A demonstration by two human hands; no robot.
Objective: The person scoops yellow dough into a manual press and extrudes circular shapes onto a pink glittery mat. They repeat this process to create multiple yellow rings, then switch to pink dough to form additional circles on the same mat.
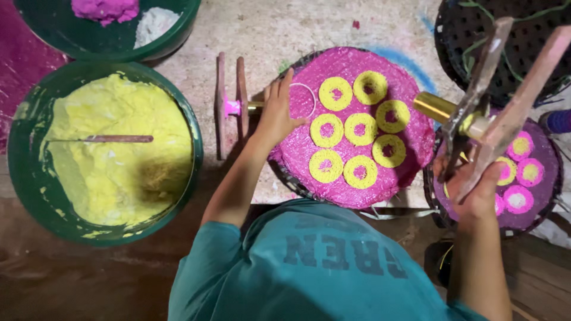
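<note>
My left hand (278,116) lies flat, fingers apart, on the left edge of a round pink-covered tray (410,151). Several yellow noodle rings (360,128) with pink centres sit on that tray. A thin white ring (304,98) lies just by my fingertips. My right hand (479,193) grips the wooden handles of a press (505,113), held above the table at the right. The press has a brass cylinder (434,107) pointing toward the tray.
A second round tray (550,178) with pink and yellow discs lies under the press. A green basin (18,172) of yellow dough with a stick stands at left. Another green basin (178,27) holds pink and white dough. A wooden press part (231,101) and a black perforated basket (523,41) lie beyond.
</note>
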